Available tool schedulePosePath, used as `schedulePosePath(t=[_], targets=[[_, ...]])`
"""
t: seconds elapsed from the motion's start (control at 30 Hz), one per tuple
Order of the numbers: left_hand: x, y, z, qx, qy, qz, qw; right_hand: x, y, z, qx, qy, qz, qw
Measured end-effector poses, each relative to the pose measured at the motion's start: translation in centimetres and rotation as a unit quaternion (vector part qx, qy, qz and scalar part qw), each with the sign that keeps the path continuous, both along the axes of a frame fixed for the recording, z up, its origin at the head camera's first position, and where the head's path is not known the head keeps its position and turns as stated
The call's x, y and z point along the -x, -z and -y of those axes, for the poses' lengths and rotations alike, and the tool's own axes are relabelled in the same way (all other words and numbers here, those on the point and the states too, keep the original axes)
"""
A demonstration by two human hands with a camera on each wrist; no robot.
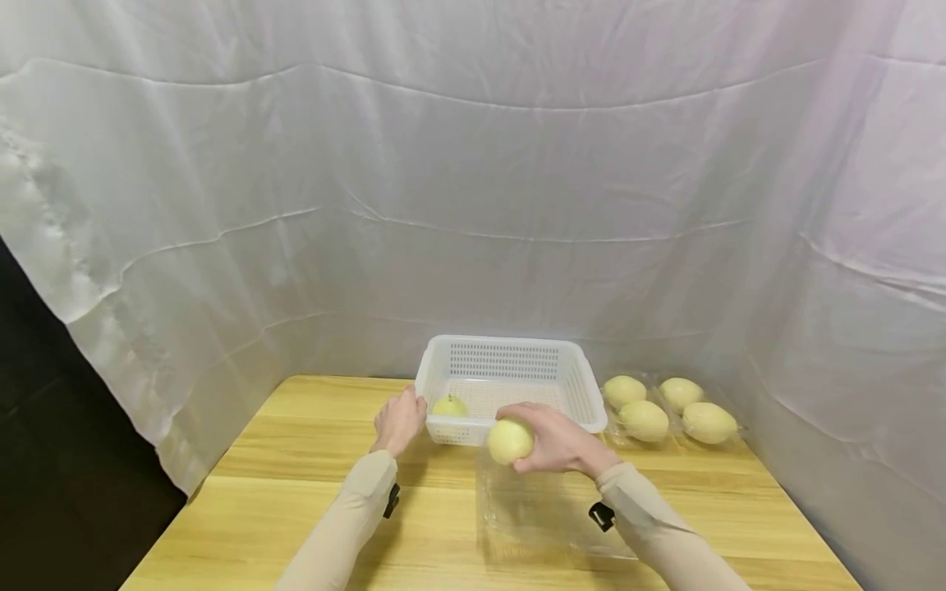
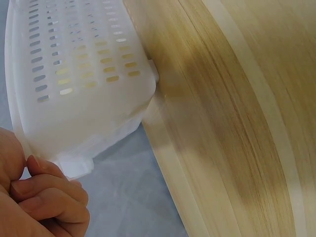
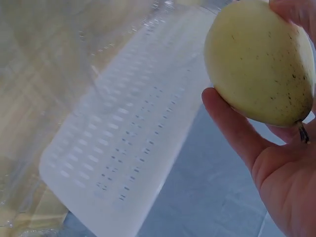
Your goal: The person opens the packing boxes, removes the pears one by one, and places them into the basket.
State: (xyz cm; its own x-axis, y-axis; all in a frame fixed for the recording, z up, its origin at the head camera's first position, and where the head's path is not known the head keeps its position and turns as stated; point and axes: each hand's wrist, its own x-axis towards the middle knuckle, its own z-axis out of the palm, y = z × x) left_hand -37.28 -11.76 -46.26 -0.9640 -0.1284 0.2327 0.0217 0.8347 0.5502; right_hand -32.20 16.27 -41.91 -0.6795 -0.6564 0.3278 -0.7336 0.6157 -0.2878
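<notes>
My right hand [image 1: 553, 439] is clamped round a pale-yellow, speckled, rounded pear [image 1: 509, 441], at six o'clock of the white slotted plastic basket [image 1: 510, 341]; a weak fingertip hold could drop it. My left hand [image 1: 400, 421] pinches the basket at eight o'clock; tugging might tilt it.

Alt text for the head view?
The right hand grips a round pale-yellow pear near a white perforated plastic basket holding another pear; the left hand holds the basket's left end. At right, four more pears sit in clear plastic packaging.
</notes>
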Motion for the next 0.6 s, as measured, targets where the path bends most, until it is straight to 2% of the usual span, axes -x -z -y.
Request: schedulePosePath(t=[0.1, 0.23, 0.47, 0.6], targets=[[0.0, 0.0, 0.0, -0.001, 0.000, -0.001, 1.0000, 0.6, -0.5, 0.1, 0.031, 0.002, -0.009, 0.9995], [-0.1, 0.2, -0.1, -0.001, 0.000, 0.001, 1.0000, 1.6, -0.6, 0.6, 0.061, 0.029, -0.013, 0.9976], [-0.2, 0.5, -0.4, -0.002, 0.006, 0.002, 1.0000, 2.9, -0.5, 1.5, 0.098, 0.113, 0.050, 0.9875], [0.0, 0.3, -0.9, -0.007, 0.010, 0.000, 0.9999, 4.0, -0.6, 2.0, 0.105, 0.163, 0.065, 0.9789]])
